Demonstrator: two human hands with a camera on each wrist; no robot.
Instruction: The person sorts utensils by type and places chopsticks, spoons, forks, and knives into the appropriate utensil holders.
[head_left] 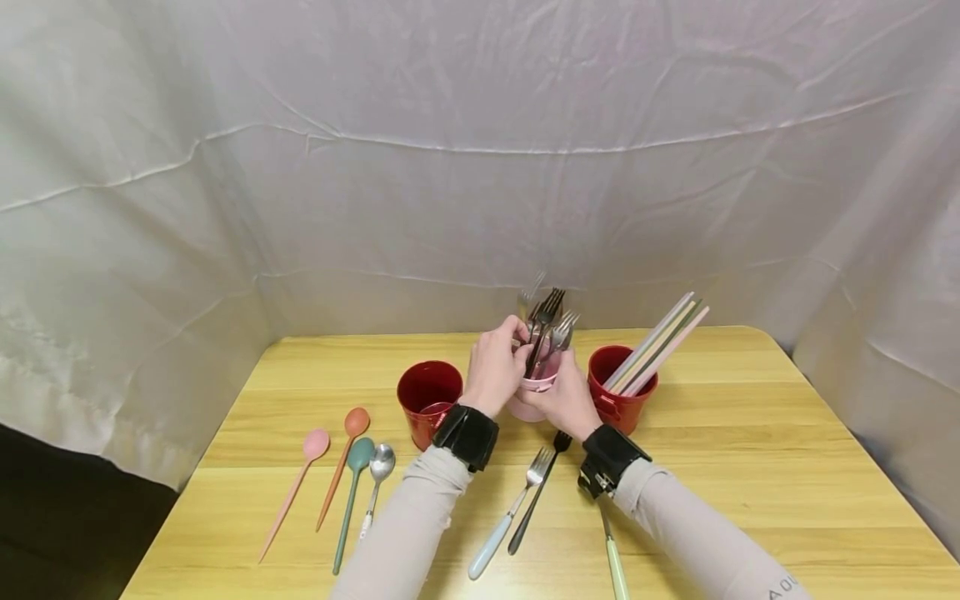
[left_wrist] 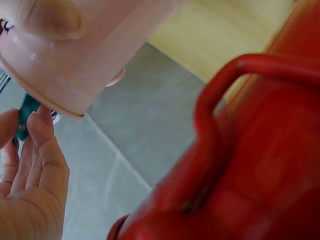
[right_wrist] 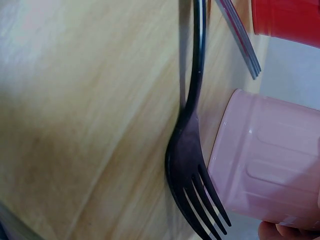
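- blk fork, ctr, on wood table, tines twd btm
- pink cup, rt, nr fork; contact unclear
- fingers at cup, btm rt
- silver fork + pt of red cup, top rt

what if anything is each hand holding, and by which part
The left hand pinches a dark fork by its handle; the right hand holds the pink cup by its side.

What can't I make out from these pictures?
- Head view: far end of the light green, metal-necked utensil, behind the black right-wrist strap; near end cut by bottom edge.
- Head view: lower ends of the black and silver forks, hidden by the round pale pink cup.
- Left wrist view: most of the dark green piece, covered by the left hand.
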